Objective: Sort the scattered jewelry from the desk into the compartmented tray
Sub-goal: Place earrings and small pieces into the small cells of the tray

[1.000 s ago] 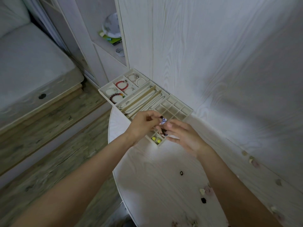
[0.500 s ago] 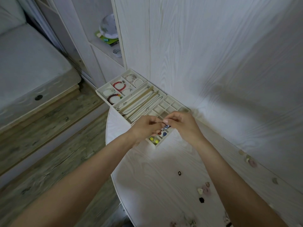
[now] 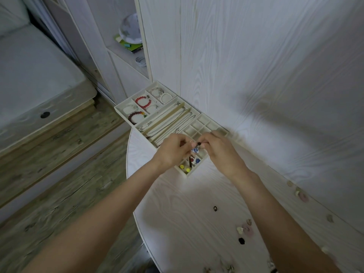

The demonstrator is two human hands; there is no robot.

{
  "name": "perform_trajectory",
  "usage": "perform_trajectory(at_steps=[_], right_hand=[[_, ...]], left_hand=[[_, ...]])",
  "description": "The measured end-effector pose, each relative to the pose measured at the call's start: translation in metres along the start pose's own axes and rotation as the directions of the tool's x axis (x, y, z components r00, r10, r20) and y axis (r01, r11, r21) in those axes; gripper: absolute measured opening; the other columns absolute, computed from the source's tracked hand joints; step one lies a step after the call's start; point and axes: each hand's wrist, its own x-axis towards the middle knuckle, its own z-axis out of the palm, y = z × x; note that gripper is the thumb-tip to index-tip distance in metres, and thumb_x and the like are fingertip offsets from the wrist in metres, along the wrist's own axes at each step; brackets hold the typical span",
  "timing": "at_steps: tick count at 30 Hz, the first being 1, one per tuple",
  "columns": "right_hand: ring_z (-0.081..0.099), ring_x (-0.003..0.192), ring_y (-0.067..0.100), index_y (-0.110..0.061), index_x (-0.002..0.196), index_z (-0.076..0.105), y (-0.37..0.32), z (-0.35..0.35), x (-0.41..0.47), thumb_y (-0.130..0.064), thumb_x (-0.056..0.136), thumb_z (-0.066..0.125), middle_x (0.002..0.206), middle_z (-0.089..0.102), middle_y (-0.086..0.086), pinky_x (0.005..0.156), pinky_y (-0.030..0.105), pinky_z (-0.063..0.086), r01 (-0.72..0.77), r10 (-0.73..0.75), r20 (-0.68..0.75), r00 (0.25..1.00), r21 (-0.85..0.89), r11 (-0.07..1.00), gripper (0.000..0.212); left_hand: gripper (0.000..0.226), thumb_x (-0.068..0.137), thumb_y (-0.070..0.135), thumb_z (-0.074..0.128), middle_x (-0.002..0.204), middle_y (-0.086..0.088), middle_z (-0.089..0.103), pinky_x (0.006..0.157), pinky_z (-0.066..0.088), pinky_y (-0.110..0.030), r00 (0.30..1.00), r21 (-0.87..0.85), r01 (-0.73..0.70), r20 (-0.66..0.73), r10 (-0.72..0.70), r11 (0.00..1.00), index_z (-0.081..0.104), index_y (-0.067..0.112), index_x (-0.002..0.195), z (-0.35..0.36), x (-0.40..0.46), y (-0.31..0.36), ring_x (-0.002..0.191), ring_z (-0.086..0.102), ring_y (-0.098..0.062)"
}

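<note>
Now earring (image 3: 195, 151) upright between hands (image 3: 197, 149)

We see both hands meeting over the small-grid end of the compartmented tray (image 3: 126, 104). Our left hand (image 3: 173, 149) and right hand (image 3: 218, 148) pinch a blue-and-white beaded piece (image 3: 195, 150) between them, a dark tassel hanging below. Yellow beads (image 3: 185, 168) sit in the nearest cell. A black bead (image 3: 215, 208) lies alone on the white desk (image 3: 187, 213), with pale charms (image 3: 246, 228) nearer us.
</note>
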Motion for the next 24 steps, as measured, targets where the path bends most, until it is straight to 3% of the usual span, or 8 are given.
perform_trajectory(at_steps=[3, 5, 7, 11, 14, 19, 22, 24], right_hand=[[0.054, 0.088, 0.008, -0.010, 0.105, 0.064, 0.006, 0.001, 0.002, -0.001, 0.094, 0.048, 0.097, 0.056, -0.001, 0.074, 0.005, 0.039, -0.059, 0.053, 0.049, 0.997, 0.139, 0.988, 0.021], [0.062, 0.082, 0.008, -0.011, 0.097, 0.064, 0.008, 0.003, 0.005, -0.001, 0.095, 0.048, 0.091, 0.063, 0.000, 0.074, 0.010, 0.048, -0.218, 0.169, 0.154, 0.974, 0.402, 0.889, 0.018], [0.065, 0.077, 0.009, -0.008, 0.095, 0.061, 0.010, 0.006, 0.011, 0.001, 0.095, 0.046, 0.085, 0.065, 0.003, 0.072, 0.016, 0.053, -0.339, 0.227, 0.265, 0.937, 0.530, 0.778, 0.017], [0.064, 0.076, 0.011, -0.009, 0.094, 0.059, 0.015, 0.013, 0.024, 0.001, 0.096, 0.045, 0.085, 0.063, 0.003, 0.078, 0.022, 0.054, -0.391, 0.287, 0.273, 0.918, 0.514, 0.763, 0.017], [0.063, 0.072, 0.004, -0.007, 0.095, 0.058, 0.019, 0.016, 0.034, 0.002, 0.096, 0.044, 0.084, 0.063, 0.000, 0.060, 0.011, 0.049, -0.398, 0.335, 0.214, 0.918, 0.509, 0.763, 0.017], [0.063, 0.072, 0.000, -0.012, 0.091, 0.058, 0.029, 0.025, 0.050, -0.002, 0.097, 0.043, 0.082, 0.065, -0.004, 0.055, 0.010, 0.042, -0.430, 0.372, 0.216, 0.903, 0.443, 0.786, 0.019], [0.063, 0.067, 0.002, -0.009, 0.093, 0.058, 0.032, 0.033, 0.055, -0.001, 0.097, 0.043, 0.082, 0.066, 0.001, 0.049, 0.004, 0.040, -0.431, 0.391, 0.183, 0.902, 0.430, 0.793, 0.017], [0.062, 0.067, 0.004, -0.009, 0.091, 0.059, 0.035, 0.040, 0.057, 0.000, 0.096, 0.044, 0.084, 0.066, 0.005, 0.055, 0.006, 0.044, -0.421, 0.390, 0.160, 0.907, 0.407, 0.811, 0.018]], left_hand=[[0.017, 0.090, 0.015, 0.061, 0.069, -0.008, 0.062, 0.060, 0.045, -0.016, 0.991, -0.081, 0.047, 0.129, -0.036, 0.996, 0.066, -0.001, 0.087, -0.009, 0.004, -0.003, 0.056, 0.054, -0.005], [0.008, 0.087, 0.010, 0.064, 0.071, -0.004, 0.063, 0.062, 0.046, -0.014, 0.983, -0.081, 0.045, 0.178, -0.030, 0.996, 0.068, 0.003, 0.087, -0.011, 0.006, -0.007, 0.057, 0.056, 0.000], [0.004, 0.085, 0.009, 0.066, 0.074, -0.001, 0.066, 0.068, 0.047, -0.014, 0.976, -0.067, 0.056, 0.216, -0.040, 0.996, 0.070, 0.008, 0.084, -0.012, 0.008, -0.010, 0.063, 0.059, 0.000], [0.006, 0.086, 0.014, 0.067, 0.076, 0.005, 0.068, 0.078, 0.047, -0.017, 0.958, -0.075, 0.109, 0.275, -0.085, 0.991, 0.071, 0.010, 0.086, -0.017, 0.018, -0.022, 0.073, 0.062, 0.001], [0.006, 0.086, 0.009, 0.065, 0.076, 0.004, 0.068, 0.070, 0.047, -0.014, 0.953, -0.113, 0.143, 0.283, -0.106, 0.983, 0.071, 0.012, 0.088, -0.023, 0.025, -0.031, 0.066, 0.062, 0.002], [0.015, 0.093, 0.013, 0.057, 0.062, 0.006, 0.065, 0.067, 0.053, -0.021, 0.963, -0.233, 0.236, 0.186, -0.195, 0.943, 0.070, 0.009, 0.086, -0.029, 0.036, -0.043, 0.059, 0.061, -0.007], [0.019, 0.094, 0.009, 0.054, 0.057, 0.009, 0.062, 0.055, 0.046, -0.011, 0.966, -0.190, 0.252, 0.104, -0.236, 0.949, 0.069, 0.000, 0.102, -0.027, 0.046, -0.050, 0.053, 0.052, -0.002], [0.019, 0.093, 0.007, 0.055, 0.064, 0.006, 0.063, 0.056, 0.047, -0.008, 0.967, -0.142, 0.254, 0.067, -0.247, 0.957, 0.069, 0.000, 0.105, -0.025, 0.050, -0.054, 0.053, 0.053, 0.001]])
